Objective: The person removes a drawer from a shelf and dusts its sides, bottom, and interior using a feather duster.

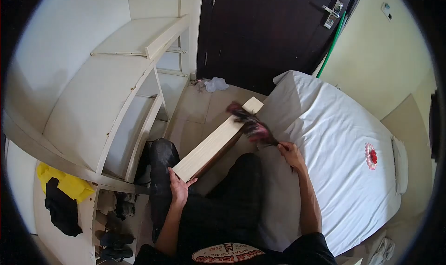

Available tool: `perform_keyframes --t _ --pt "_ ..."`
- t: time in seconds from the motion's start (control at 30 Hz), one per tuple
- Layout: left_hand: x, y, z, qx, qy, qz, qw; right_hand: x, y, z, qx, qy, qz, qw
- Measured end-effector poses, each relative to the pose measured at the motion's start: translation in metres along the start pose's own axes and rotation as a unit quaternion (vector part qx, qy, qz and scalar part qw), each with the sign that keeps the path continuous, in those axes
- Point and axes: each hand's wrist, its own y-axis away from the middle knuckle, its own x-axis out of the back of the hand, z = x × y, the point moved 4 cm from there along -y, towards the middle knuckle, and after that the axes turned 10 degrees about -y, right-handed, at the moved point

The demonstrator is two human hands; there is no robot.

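Long pale piece (pixel 218 137) with straight edges and a fine wood-like grain slanted across the middle of the frame, above the dark trousers (pixel 162 160); its broad face was light and flat, its narrow underside a reddish brown. The left hand (pixel 179 189), just below centre, gripped its lower end, thumb and fingers parted to opposite edges. Right of centre, the right hand (pixel 290 154) was curled tightly around the thin handle of a feather duster (pixel 254 126), whose ragged black and pinkish plumes crossed the piece's upper part; they were blurred, so I could not tell whether they touched it. At the right, a smooth, softly wrinkled white sheet (pixel 320 126) bore a red-and-pink flower (pixel 370 156). Cream-painted shelving (pixel 83 112) with chipped edges filled the left, near crumpled yellow material (pixel 86 187) at lower left. A dark, flat door (pixel 265 37) stood at top centre, above pale, glossy floor tiles (pixel 189 116).
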Motion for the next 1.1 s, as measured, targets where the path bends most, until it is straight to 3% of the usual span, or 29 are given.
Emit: perform_keyframes --t 0.07,0.17,0.27,0.37,0.47,0.57,0.67,0.87,0.97,1.07,1.1 --pt "0.004 -0.001 -0.005 0.000 -0.001 -0.003 1.000 0.004 -0.001 0.000 -0.017 0.040 0.054 0.998" --pt "0.004 -0.004 -0.006 0.004 0.007 0.010 1.000 -0.002 0.008 -0.014 -0.049 -0.002 -0.027 0.998" --pt "0.004 -0.004 -0.006 0.002 0.009 -0.003 1.000 0.000 -0.003 0.004 0.032 0.016 0.006 0.999" --pt "0.002 -0.002 -0.004 0.000 0.014 -0.004 1.000 0.003 0.002 -0.010 0.004 0.056 0.033 0.998" --pt "-0.001 0.000 0.001 0.001 0.015 0.000 1.000 0.002 0.009 -0.022 0.024 0.011 -0.020 0.999" --pt "0.000 0.001 0.000 -0.001 0.012 0.000 1.000 0.003 0.001 0.000 0.017 0.053 0.089 0.994" --pt "-0.001 -0.001 0.001 -0.007 0.016 -0.012 1.000 -0.001 0.004 -0.005 0.003 -0.005 -0.022 1.000" --pt "0.000 0.001 0.002 -0.018 0.014 -0.013 1.000 0.000 0.011 -0.019 0.014 0.050 0.045 0.998" --pt "-0.003 0.000 0.005 -0.014 0.018 -0.012 1.000 -0.007 0.017 -0.032 -0.020 -0.003 -0.036 0.999" --pt "0.000 -0.002 0.001 -0.006 0.023 -0.006 1.000 0.000 0.016 -0.040 -0.051 0.047 0.054 0.996" --pt "-0.001 -0.002 0.002 -0.004 0.026 -0.004 1.000 -0.001 0.016 -0.035 -0.045 0.047 0.036 0.997"
